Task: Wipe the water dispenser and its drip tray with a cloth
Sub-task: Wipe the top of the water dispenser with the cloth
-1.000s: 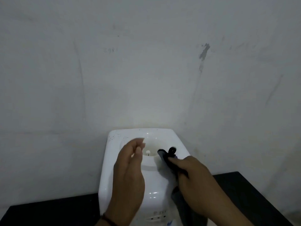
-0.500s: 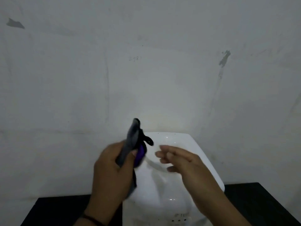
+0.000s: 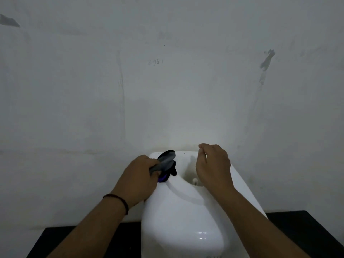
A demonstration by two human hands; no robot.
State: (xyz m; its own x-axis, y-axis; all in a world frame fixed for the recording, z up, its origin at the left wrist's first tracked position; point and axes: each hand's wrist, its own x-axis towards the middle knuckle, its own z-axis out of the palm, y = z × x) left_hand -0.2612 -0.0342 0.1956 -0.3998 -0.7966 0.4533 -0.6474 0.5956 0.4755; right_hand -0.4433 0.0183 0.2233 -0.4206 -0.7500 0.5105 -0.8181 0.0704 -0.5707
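Observation:
A white water dispenser [image 3: 178,216] stands low in the middle of the view, seen from above, with a round bottle well in its top. My left hand [image 3: 138,179] grips a bunched dark grey, black and purple cloth [image 3: 166,163] and presses it on the top's left rear corner. Over the right side of the well hovers my right hand [image 3: 213,166], empty, fingers loosely curled and apart. The drip tray is out of sight below the frame.
The dispenser stands on a black counter [image 3: 305,231] against a stained white wall [image 3: 167,81]. The counter shows at both sides of the dispenser.
The cloth passed from my right hand to my left hand. My left hand then lowered it onto the dispenser's top left corner, and my right hand moved over the right side.

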